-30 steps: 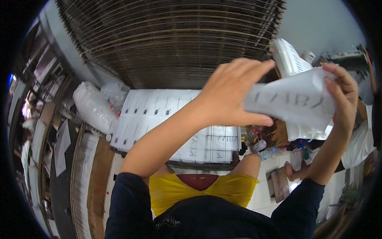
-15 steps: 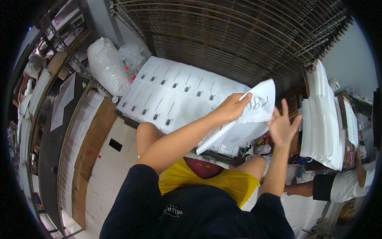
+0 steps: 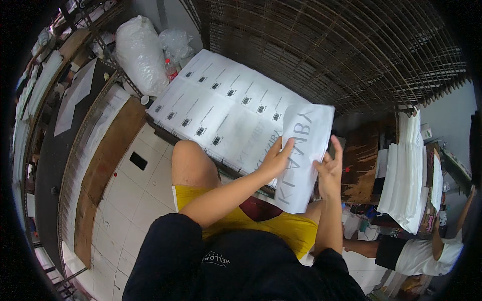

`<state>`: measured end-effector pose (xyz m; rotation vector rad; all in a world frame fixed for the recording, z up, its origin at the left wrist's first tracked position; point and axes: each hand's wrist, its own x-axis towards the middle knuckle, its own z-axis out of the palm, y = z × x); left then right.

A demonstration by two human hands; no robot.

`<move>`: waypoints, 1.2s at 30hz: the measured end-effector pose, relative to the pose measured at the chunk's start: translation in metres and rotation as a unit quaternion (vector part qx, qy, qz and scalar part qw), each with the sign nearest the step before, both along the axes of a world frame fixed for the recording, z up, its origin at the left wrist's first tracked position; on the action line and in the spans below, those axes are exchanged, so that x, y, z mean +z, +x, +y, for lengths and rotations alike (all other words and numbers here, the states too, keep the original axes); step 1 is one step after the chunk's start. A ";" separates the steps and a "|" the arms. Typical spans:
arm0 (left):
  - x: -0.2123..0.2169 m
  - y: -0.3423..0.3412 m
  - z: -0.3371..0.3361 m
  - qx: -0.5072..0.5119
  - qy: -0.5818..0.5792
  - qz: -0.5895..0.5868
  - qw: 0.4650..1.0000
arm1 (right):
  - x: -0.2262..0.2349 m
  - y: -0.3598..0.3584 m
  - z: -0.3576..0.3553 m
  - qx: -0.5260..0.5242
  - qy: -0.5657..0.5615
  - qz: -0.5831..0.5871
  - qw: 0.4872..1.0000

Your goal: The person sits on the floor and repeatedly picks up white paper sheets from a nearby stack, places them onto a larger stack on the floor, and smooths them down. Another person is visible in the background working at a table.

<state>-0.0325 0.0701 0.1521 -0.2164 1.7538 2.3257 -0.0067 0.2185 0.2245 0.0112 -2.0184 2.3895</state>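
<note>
A thin bundle of white printed sheets [image 3: 305, 155] with large grey lettering stands upright and slightly tilted above my lap. Closed on its left edge, my left hand [image 3: 275, 159] keeps the thumb over the front face. My right hand [image 3: 329, 173] is at the opposite edge, its thumb touching the sheets and its index finger stretched upward, the other fingers partly bent. Beneath and beyond the bundle lies a broad pile of white sheets [image 3: 201, 103], printed with rows of small dark marks and fainter grey lettering.
A wire rack [image 3: 321, 50] rises behind the pile. At left are a stuffed clear bag [image 3: 140, 55], a red-capped bottle [image 3: 170, 70] and shelving [image 3: 108, 170]. A dark phone [image 3: 138, 160] lies on the tiled floor. Stacked white sheets [image 3: 401, 175] and another person [image 3: 416, 251] are at right.
The bundle has swung from a slanted, folded-over position to upright, its lettered face now toward me. My left hand has shifted lower and left; my right hand has come to the bundle's edge.
</note>
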 end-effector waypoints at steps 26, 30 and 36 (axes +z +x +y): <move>-0.086 0.177 -0.226 0.060 -0.513 0.304 0.801 | -0.282 -0.060 0.088 -0.117 0.114 -0.113 0.980; -0.085 0.173 -0.225 0.045 -0.525 0.306 0.793 | -0.323 -0.062 0.088 -0.128 0.097 -0.154 0.975; -0.086 0.173 -0.220 0.053 -0.522 0.310 0.793 | -0.350 -0.065 0.091 -0.141 0.130 -0.160 0.968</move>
